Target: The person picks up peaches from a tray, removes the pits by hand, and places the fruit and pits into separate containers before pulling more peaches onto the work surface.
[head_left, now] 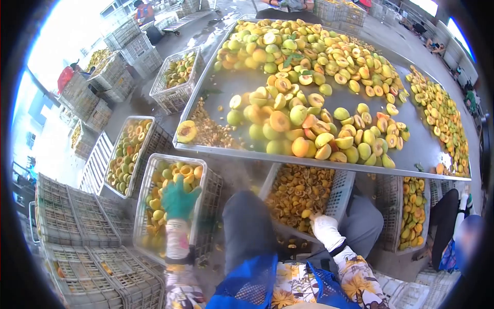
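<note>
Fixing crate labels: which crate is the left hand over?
Fruit crate just left of the legs: green-gloved left hand above it. Right hand is at the scraps crate.

Table (pixel 207 103): metal, smooth, glossy | crates (pixel 146 226): rigid plastic, openwork | trousers (pixel 249 221): matt cloth | sleeve (pixel 360 278): printed cloth | glove (pixel 180 200): matt | floor (pixel 234 172): wet-looking sheen in places

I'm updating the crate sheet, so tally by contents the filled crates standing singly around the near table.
Yellow-green fruit: 4 (near-left crate, middle-left crate, far-left crate, right-hand crate)
Small orange-brown pieces: 1 (crate by the knees)
Total: 5 whose contents show plainly
</note>
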Tool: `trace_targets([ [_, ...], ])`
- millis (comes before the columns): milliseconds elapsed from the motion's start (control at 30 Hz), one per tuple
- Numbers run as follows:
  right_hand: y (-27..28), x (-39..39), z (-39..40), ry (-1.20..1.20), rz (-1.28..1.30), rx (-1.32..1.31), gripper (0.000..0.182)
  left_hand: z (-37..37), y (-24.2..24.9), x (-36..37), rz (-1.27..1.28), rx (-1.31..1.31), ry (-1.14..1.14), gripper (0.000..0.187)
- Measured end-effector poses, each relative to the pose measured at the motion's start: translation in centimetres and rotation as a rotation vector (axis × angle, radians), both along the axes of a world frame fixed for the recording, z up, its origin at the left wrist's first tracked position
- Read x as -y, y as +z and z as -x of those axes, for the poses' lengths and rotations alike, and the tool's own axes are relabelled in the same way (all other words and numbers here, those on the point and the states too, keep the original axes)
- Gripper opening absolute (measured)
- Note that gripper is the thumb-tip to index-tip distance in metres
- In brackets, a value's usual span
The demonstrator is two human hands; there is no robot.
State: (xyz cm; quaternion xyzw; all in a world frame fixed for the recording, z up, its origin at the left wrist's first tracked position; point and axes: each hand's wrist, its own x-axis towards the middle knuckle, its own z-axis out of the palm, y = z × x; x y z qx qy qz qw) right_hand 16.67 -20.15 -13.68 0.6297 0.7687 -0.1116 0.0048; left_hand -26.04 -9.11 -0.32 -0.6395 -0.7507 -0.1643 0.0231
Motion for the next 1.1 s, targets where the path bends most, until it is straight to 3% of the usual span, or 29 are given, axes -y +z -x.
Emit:
trace_targets([
  [67,1.8,-0.9,1.5,-0.216,-0.082,-0.028,0.022,0.3,0.8,-2.3,-0.216,-0.370,-0.133,0.039],
  [100,1.6,-1.6,2.3,-0.291,0.085,0.068,0.028,-2.4,2.6,-4.1,-0.222,-0.159,-0.185,0.039],
  [167,-4.9,-0.3,0.2,-0.134,0.145,-0.037,0.035,-6.3,2.7,-9.5,-0.196,0.088,-0.339,0.039],
  [200,-7.0,-1.0,-0.6,-0.056,0.153,-0.091,0.038,-7.7,1.9,-12.8,-0.130,0.059,-0.334,0.041],
  [267,-2.4,-2.6,1.2,-0.406,0.071,-0.082,0.048,-10.2,0.6,-19.5,-0.048,0.009,-0.280,0.048],
  [333,-5.7,-2.4,-1.0,-0.473,0.549,-0.358,0.055,-11.1,-2.7,-23.2,0.140,-0.012,-0.207,0.054],
  [400,-3.5,-1.8,-0.2,-0.379,0.265,-0.380,0.063,-11.0,-5.9,-27.7,0.395,0.000,-0.115,0.058],
  [433,-2.2,-2.2,0.4,-0.491,0.233,-0.398,0.057,-11.5,-3.4,-27.0,0.401,0.060,-0.169,0.054],
  [533,3.4,-2.7,1.3,-0.406,0.214,-0.551,0.054,-11.9,-0.7,-23.8,0.281,0.229,-0.256,0.049],
  [567,2.6,-2.4,1.1,-0.384,0.233,-0.509,0.048,-10.0,-4.6,-24.6,0.164,0.676,-0.308,0.046],
  [633,2.9,-2.6,1.3,-0.392,0.114,-0.588,0.045,-10.4,0.9,-17.9,0.253,1.654,-0.389,0.034],
  [700,4.3,-2.6,2.2,-0.394,0.053,-0.668,0.037,-10.4,-0.3,-12.6,0.061,1.703,-0.527,0.034],
  [800,9.7,-3.9,5.2,-0.315,-0.072,-1.008,0.029,-13.9,3.1,-5.1,0.411,2.253,-0.241,0.033],
  [900,14.8,-3.7,7.8,-0.051,-0.128,-0.990,0.026,-16.5,1.5,-1.4,0.435,2.371,-0.298,0.045],
  [933,16.6,-3.4,8.8,-0.094,-0.082,-1.019,0.030,-17.4,1.3,-0.5,0.372,2.302,-0.331,0.048],
  [1000,17.9,-3.0,9.9,-0.058,-0.267,-0.940,0.025,-19.2,1.3,1.0,0.244,2.154,-0.402,0.053],
  [1100,17.5,-3.0,10.5,-0.084,-0.320,-0.865,0.022,-20.4,2.0,2.2,0.067,1.853,-0.438,0.039],
])
